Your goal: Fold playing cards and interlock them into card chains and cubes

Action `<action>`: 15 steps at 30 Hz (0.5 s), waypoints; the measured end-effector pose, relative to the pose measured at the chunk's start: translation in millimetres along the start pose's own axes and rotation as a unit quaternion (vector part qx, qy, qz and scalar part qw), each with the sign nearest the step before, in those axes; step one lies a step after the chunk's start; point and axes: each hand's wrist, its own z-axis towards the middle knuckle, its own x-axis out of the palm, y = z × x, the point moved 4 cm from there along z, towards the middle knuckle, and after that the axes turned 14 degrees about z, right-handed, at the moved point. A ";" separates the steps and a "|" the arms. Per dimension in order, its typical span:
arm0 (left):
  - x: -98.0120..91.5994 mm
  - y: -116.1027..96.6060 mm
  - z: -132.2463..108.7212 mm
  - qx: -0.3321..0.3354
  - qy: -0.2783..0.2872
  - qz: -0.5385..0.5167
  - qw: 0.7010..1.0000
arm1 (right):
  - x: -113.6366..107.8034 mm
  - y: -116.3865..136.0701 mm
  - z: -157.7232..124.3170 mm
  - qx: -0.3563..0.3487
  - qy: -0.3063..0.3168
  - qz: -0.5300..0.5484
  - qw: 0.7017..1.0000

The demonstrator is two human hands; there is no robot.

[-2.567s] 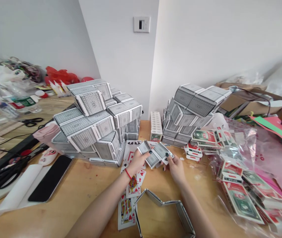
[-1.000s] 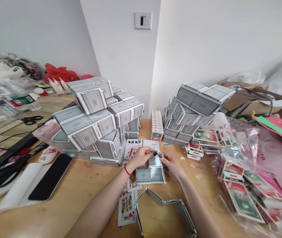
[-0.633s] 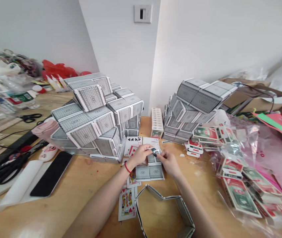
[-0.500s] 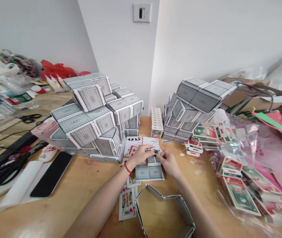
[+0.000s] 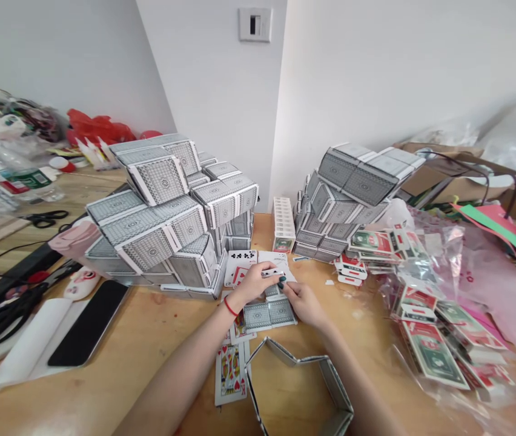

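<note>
Wooden table [image 5: 149,339], frame centre: my left hand [image 5: 252,283] and right hand [image 5: 302,303] both pinching grey-backed cards [image 5: 267,315] (lying flat).

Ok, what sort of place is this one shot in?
Probably a home craft table set in a room corner: a wooden tabletop crowded with blocks built from playing cards, scissors, coloured paper and flattened card boxes. The left hand pinches joined cards.

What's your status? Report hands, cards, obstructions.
Left hand and right hand both pinching the card strip at its far end. Strip lies face down on table. Folded card ring near side; card-block stacks beyond.
</note>
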 end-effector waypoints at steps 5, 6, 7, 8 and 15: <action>-3.1 -3.0 -1.6 0.007 0.009 0.014 1.000 | 0.0 2.2 0.4 0.003 -0.006 -0.005 1.000; -3.9 -3.2 -1.8 0.007 0.008 0.018 1.000 | 0.2 2.3 0.4 0.001 -0.011 -0.006 1.000; -4.3 -3.2 -2.0 0.008 0.009 0.021 1.000 | 0.4 2.3 0.4 -0.001 -0.018 -0.006 1.000; -4.4 -2.9 -2.1 0.009 0.010 0.024 1.000 | 0.7 2.2 0.3 -0.003 -0.026 -0.008 1.000; -4.9 -1.8 -2.3 0.038 -0.022 0.042 0.998 | 0.2 2.7 -1.6 -0.013 -0.052 -0.009 0.999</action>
